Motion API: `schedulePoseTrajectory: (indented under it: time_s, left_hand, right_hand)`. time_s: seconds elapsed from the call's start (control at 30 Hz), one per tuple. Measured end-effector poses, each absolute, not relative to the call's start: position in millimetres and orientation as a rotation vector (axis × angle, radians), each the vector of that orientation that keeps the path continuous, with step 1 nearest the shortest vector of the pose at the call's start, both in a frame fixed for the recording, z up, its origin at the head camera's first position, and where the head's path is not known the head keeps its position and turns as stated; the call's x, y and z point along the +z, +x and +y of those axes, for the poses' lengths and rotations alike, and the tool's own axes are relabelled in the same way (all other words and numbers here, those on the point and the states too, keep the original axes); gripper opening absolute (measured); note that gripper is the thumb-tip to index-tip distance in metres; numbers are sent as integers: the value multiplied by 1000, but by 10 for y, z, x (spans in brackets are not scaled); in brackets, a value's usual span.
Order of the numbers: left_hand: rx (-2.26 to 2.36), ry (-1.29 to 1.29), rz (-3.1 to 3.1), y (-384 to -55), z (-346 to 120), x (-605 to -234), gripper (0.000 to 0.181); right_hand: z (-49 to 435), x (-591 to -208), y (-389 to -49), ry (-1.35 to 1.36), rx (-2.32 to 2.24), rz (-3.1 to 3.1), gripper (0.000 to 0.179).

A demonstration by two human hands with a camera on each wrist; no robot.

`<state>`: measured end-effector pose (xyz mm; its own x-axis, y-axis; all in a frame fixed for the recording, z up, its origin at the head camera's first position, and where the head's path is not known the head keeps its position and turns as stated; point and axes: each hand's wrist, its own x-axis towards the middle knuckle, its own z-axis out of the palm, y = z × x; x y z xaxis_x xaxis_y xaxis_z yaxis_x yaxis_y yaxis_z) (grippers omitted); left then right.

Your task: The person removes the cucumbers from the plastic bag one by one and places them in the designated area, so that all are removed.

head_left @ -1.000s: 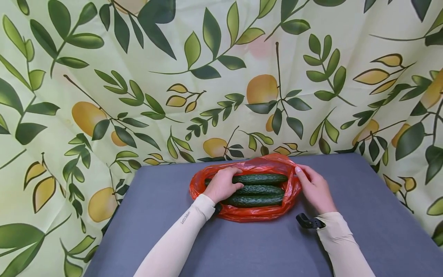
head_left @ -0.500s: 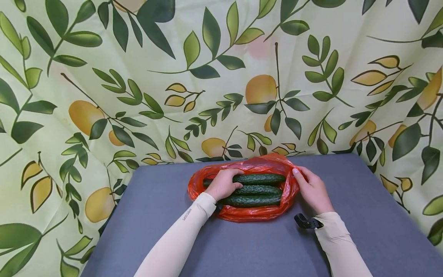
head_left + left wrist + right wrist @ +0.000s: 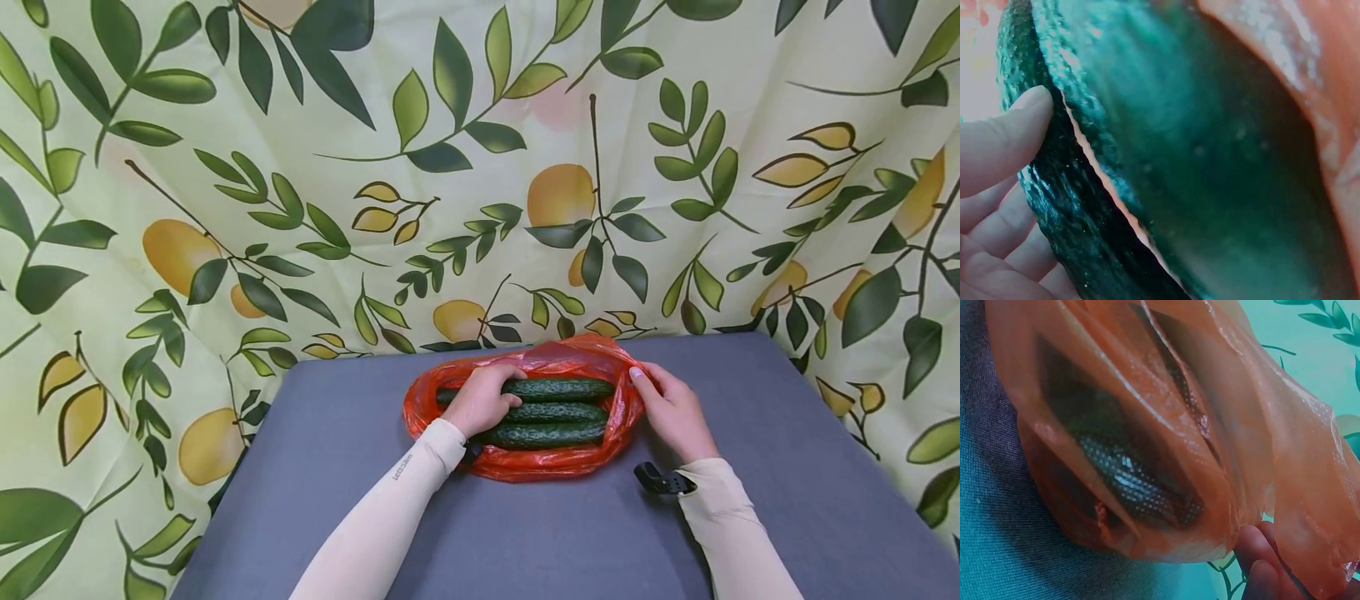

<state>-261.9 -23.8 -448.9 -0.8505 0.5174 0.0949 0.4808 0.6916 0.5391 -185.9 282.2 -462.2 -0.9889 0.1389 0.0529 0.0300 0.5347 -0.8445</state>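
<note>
Three dark green cucumbers lie side by side in a red plastic bag [image 3: 517, 471], its mouth spread open around them. My left hand [image 3: 482, 402] reaches into the bag from the left and grips the far cucumber [image 3: 562, 389], thumb on the near side and fingers round the other. Beside it are the middle cucumber [image 3: 562, 412] and the near cucumber [image 3: 555, 435], whose left ends my hand and wrist partly hide. At the bag's right end my right hand [image 3: 675, 412] pinches the rim between thumb and fingers. Through the film, cucumber ends [image 3: 1129, 469] show in the right wrist view.
The bag rests on a grey cloth-covered table [image 3: 510, 542], close to its back edge. Behind and at both sides hangs a curtain [image 3: 465, 250] printed with leaves and fruit. A black wrist strap [image 3: 663, 480] sits at my right wrist.
Hands, bag and cucumbers appear slightly further left in the head view, and so does the background. Both hands keep their hold; nothing else visibly differs.
</note>
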Motion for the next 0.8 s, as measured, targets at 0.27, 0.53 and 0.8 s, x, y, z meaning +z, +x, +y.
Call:
schedulePoseTrajectory:
  time_s: [0.27,0.53,0.8]
  left_hand:
    - [939,838,2817,-2495,-350,-4412,35]
    - [1027,862,2823,-2410,-393,-4308,40]
    - [1103,1013,2771,-2193,-262,-4107,41]
  right_hand:
    - [2836,-4625,-1816,-165,1465,-2674,69]
    - [2855,-4601,-1839,-155,1467,-2684,71]
    - [2854,-4612,-1869,-78,1376,-2669,62]
